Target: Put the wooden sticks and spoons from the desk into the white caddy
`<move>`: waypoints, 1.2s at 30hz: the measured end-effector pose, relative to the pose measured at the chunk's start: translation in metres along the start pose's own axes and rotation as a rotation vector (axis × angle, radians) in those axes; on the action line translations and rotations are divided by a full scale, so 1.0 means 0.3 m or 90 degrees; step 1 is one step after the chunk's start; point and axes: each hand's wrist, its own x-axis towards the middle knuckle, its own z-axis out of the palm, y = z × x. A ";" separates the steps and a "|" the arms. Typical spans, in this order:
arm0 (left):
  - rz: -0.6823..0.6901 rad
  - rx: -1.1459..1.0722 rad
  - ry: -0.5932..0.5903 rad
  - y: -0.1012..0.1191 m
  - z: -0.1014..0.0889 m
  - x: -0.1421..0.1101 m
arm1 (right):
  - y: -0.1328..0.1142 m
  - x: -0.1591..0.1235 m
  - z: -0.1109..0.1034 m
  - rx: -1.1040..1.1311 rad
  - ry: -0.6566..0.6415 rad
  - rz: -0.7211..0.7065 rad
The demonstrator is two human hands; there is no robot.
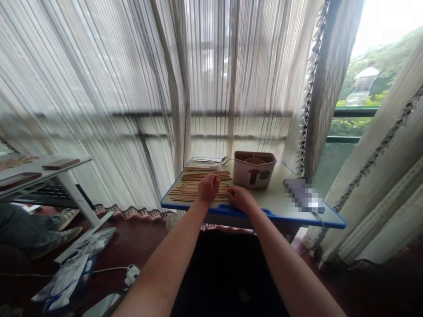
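A small table [291, 207] with a blue rim stands in front of me, by a curtained window. Many wooden chopsticks [185, 189] lie spread across its left half. My left hand [209, 188] rests on top of them, fingers curled down onto the sticks. My right hand [240, 198] lies just right of the pile, fingers bent and touching the ends of the nearest sticks. Whether either hand actually grips a stick is hidden. A beige divided holder [254, 169] with a mushroom picture stands behind my right hand.
Metal spoons [211, 160] lie at the table's back edge. A blurred flat object [304, 196] sits on the right side. Sheer curtains hang right behind. To the left stands another table [42, 169], with a person's legs and shoes [39, 229] and plastic bags [72, 273] on the floor.
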 end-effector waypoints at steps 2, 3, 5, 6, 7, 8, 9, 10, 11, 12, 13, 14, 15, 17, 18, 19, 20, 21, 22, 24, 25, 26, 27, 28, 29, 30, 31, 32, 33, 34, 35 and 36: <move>-0.002 -0.013 0.020 -0.001 -0.001 0.004 | 0.001 -0.002 -0.001 0.009 0.018 -0.002; 0.002 -0.021 0.031 -0.001 -0.002 0.005 | 0.002 -0.003 -0.002 0.016 0.029 0.001; 0.020 -0.033 0.043 0.000 -0.002 0.007 | 0.008 -0.004 -0.004 0.037 0.050 0.009; 0.032 -0.036 0.042 0.001 -0.001 0.008 | 0.011 -0.005 -0.005 0.051 0.058 0.015; 0.044 -0.036 0.037 0.003 -0.001 0.008 | 0.015 -0.006 -0.006 0.069 0.063 0.020; 0.053 -0.034 0.030 0.004 0.000 0.009 | 0.019 -0.006 -0.006 0.089 0.066 0.026; 0.061 -0.030 0.021 0.006 0.000 0.010 | 0.022 -0.005 -0.006 0.108 0.067 0.033; 0.066 -0.028 0.011 0.007 0.001 0.011 | 0.025 -0.005 -0.006 0.124 0.064 0.039; 0.067 -0.028 0.009 0.007 0.001 0.012 | 0.026 -0.004 -0.005 0.136 0.057 0.044; 0.066 -0.032 0.009 0.006 0.001 0.013 | 0.027 -0.003 -0.005 0.142 0.050 0.046; 0.063 -0.036 0.012 0.004 0.001 0.014 | 0.026 -0.002 -0.004 0.143 0.044 0.044; 0.058 -0.042 0.018 0.003 0.000 0.015 | 0.025 -0.001 -0.004 0.141 0.040 0.040; 0.052 -0.048 0.026 0.001 -0.001 0.016 | 0.024 -0.001 -0.005 0.140 0.038 0.035; 0.040 -0.063 0.046 -0.001 -0.006 0.016 | 0.022 -0.002 -0.007 0.141 0.039 0.028; 0.034 -0.071 0.058 -0.003 -0.010 0.014 | 0.022 -0.003 -0.009 0.145 0.039 0.027; 0.027 -0.080 0.073 -0.004 -0.015 0.011 | 0.022 -0.003 -0.011 0.149 0.035 0.026; 0.019 -0.088 0.091 -0.005 -0.020 0.008 | 0.023 -0.004 -0.013 0.154 0.032 0.026; 0.007 -0.095 0.110 -0.007 -0.027 0.003 | 0.024 -0.004 -0.014 0.160 0.030 0.025; -0.008 -0.099 0.126 -0.009 -0.034 -0.002 | 0.026 -0.004 -0.015 0.165 0.031 0.024; -0.040 -0.097 0.131 -0.014 -0.050 -0.011 | 0.030 -0.002 -0.017 0.174 0.041 0.020; -0.051 -0.087 0.113 -0.017 -0.057 -0.015 | 0.032 -0.001 -0.016 0.177 0.045 0.017; -0.056 -0.071 0.081 -0.018 -0.065 -0.018 | 0.034 0.000 -0.016 0.179 0.046 0.014; -0.054 -0.049 0.041 -0.019 -0.072 -0.021 | 0.036 0.001 -0.014 0.180 0.044 0.011; -0.043 -0.025 -0.002 -0.018 -0.079 -0.024 | 0.038 0.003 -0.012 0.179 0.041 0.009; -0.026 -0.001 -0.043 -0.017 -0.085 -0.027 | 0.041 0.004 -0.010 0.177 0.037 0.007; -0.004 0.021 -0.078 -0.016 -0.090 -0.031 | 0.045 0.006 -0.007 0.174 0.036 0.005; 0.020 0.040 -0.105 -0.014 -0.095 -0.035 | 0.048 0.007 -0.003 0.172 0.036 0.004; 0.042 0.057 -0.124 -0.013 -0.098 -0.039 | 0.052 0.008 0.000 0.170 0.038 0.004; 0.059 0.072 -0.134 -0.013 -0.100 -0.043 | 0.054 0.009 0.003 0.167 0.039 0.004; 0.070 0.085 -0.138 -0.013 -0.100 -0.046 | 0.057 0.010 0.006 0.164 0.041 0.003; 0.074 0.097 -0.140 -0.013 -0.098 -0.047 | 0.058 0.009 0.007 0.161 0.042 0.002; 0.072 0.106 -0.143 -0.013 -0.095 -0.047 | 0.058 0.008 0.007 0.157 0.042 0.002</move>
